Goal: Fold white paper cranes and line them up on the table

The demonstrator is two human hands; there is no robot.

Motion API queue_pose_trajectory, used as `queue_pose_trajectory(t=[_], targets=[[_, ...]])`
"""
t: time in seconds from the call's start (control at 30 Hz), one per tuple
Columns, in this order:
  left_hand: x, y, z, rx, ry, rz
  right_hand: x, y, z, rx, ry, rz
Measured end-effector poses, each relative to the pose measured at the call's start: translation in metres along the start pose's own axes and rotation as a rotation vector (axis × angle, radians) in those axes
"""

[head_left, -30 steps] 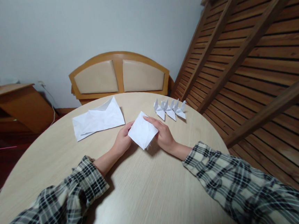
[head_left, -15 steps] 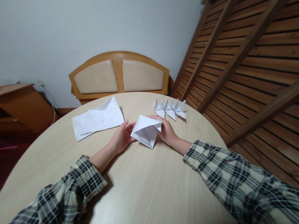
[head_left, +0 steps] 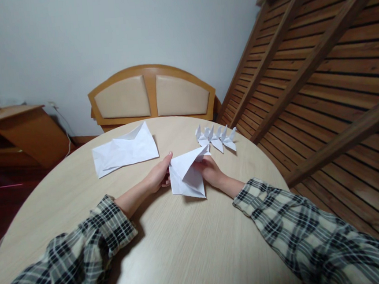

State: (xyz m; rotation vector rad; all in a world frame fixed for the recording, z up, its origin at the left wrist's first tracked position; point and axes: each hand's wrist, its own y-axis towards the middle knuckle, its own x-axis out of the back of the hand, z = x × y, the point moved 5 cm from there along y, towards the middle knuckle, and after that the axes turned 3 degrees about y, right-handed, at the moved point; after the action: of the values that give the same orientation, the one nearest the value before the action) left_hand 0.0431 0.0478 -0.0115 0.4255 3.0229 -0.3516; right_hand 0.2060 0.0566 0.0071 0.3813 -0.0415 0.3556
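White paper (head_left: 187,177); plaid sleeves (head_left: 95,238); pale wood-grain table (head_left: 185,248).

A home: round table (head_left: 172,249) (padded wooden chair (head_left: 151,96) behind)

the folded paper (head_left: 187,177) covers most fingers of the right hand (head_left: 212,172); both sleeves run off the near edge.

- Both hands hold a half-folded white paper (head_left: 187,175) upright on the round table (head_left: 172,249).
- The left hand (head_left: 158,176) braces its left edge, fingers extended.
- The right hand (head_left: 210,169) pinches the upper flap.
- A crumpled white sheet (head_left: 124,150) lies beyond the left hand.
- Finished paper cranes (head_left: 215,137) stand in a row near the right hand.
- A padded wooden chair (head_left: 150,94) stands behind the table.
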Motion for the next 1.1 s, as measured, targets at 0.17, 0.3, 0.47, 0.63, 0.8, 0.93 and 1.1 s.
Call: queue_pose_trajectory(t=[0.17,0.3,0.47,0.63,0.8,0.93,1.1], targets=[[-0.0019,-0.002,-0.0008,0.082,-0.048,0.068,0.0009,-0.0031,0.0004,-0.02,0.056,-0.007],[-0.0021,-0.0013,-0.0006,0.049,-0.078,0.111,0.0,-0.003,-0.0008,-0.013,0.084,0.005],[-0.0016,-0.0012,-0.0005,0.013,-0.097,0.152,0.0009,-0.0015,-0.0031,-0.038,0.095,0.002],[-0.0025,-0.003,-0.0028,0.003,-0.09,0.159,0.001,-0.0016,0.0007,-0.046,0.065,0.014],[-0.0027,-0.0032,-0.0035,0.002,-0.074,0.151,0.0004,-0.0014,-0.0011,-0.075,0.08,0.012],[-0.0017,-0.0024,-0.0034,-0.013,-0.073,0.161,0.0011,-0.001,-0.0054,-0.053,0.074,-0.001],[-0.0011,-0.0016,-0.0028,-0.015,-0.089,0.185,0.0005,-0.002,-0.0067,-0.02,0.081,0.006]])
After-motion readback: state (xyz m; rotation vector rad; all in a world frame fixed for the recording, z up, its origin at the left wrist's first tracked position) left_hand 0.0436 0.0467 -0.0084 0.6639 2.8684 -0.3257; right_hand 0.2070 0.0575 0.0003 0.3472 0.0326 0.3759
